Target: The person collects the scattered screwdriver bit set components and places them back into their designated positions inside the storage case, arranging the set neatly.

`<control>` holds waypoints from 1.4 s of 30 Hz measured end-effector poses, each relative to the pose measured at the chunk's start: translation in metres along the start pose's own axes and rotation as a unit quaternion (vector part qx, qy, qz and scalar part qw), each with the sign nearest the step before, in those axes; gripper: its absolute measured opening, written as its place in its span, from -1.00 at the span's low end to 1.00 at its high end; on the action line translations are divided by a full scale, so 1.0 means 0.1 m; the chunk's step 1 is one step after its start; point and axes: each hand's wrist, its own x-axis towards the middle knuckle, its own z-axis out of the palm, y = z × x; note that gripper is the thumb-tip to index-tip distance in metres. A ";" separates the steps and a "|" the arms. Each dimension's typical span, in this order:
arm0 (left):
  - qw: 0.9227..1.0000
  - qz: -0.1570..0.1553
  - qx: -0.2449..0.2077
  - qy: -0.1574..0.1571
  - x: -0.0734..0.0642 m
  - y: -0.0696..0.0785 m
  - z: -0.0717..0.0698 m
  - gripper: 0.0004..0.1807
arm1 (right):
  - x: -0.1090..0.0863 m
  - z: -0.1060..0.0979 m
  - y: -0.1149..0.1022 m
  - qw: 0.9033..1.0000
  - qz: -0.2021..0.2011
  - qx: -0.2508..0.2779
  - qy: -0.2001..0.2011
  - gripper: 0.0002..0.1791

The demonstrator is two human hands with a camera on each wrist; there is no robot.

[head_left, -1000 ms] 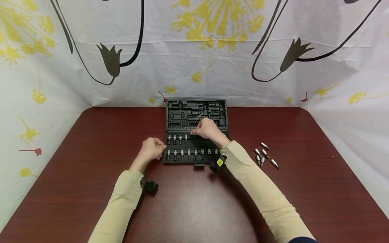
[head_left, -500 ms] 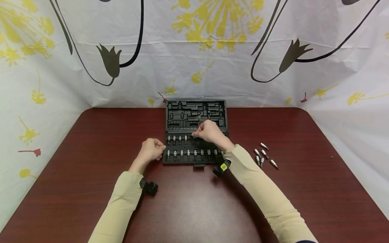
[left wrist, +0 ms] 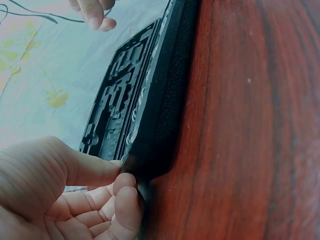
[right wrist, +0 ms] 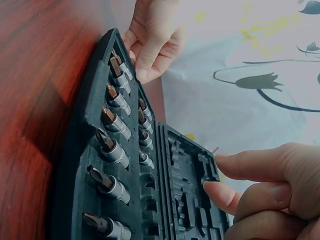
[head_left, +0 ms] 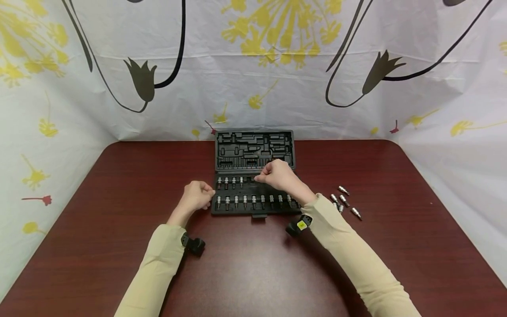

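An open black plastic socket-bit case (head_left: 233, 193) lies on the table with its lid (head_left: 255, 149) folded back. Silver bit sockets (head_left: 245, 201) fill the front row, and several more (head_left: 233, 182) stand at the left of the back row. At the left edge of the case, my left hand (head_left: 196, 195) pinches the corner between thumb and fingers. My right hand (head_left: 279, 175) hovers over the back row; the right wrist view shows its thumb and index finger (right wrist: 250, 165) apart with nothing between them. Vacant slots (right wrist: 149, 202) show beneath that hand.
Several loose bit sockets (head_left: 343, 200) lie on the reddish-brown table (head_left: 253, 259) to the right of the case, near my right sleeve (head_left: 348, 246). A latch (head_left: 259, 216) juts from the front of the case. Behind the table hangs a flower-printed white curtain (head_left: 222, 88).
My right hand has drawn back a little to the right and toward me, away from the back row's filled slots. The left hand keeps its place at the case edge.
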 end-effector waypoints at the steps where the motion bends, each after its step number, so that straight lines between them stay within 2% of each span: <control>1: 1.000 0.000 0.001 0.000 0.00 0.00 0.00 -0.86 | -0.02 -0.01 0.00 1.000 -0.002 0.000 0.000 -0.73; 10: 1.000 0.000 0.005 -0.002 -0.01 0.01 0.00 -0.86 | -0.18 -0.08 0.07 1.000 -0.011 0.004 0.008 -0.76; 17: 1.000 0.013 0.008 0.008 0.02 -0.01 0.01 -0.87 | -0.28 -0.15 0.15 1.000 -0.016 0.000 0.019 -0.78; 42: 1.000 -0.001 0.004 0.003 0.02 -0.01 0.01 -0.87 | -0.70 -0.30 0.55 0.998 0.004 -0.018 0.062 -0.82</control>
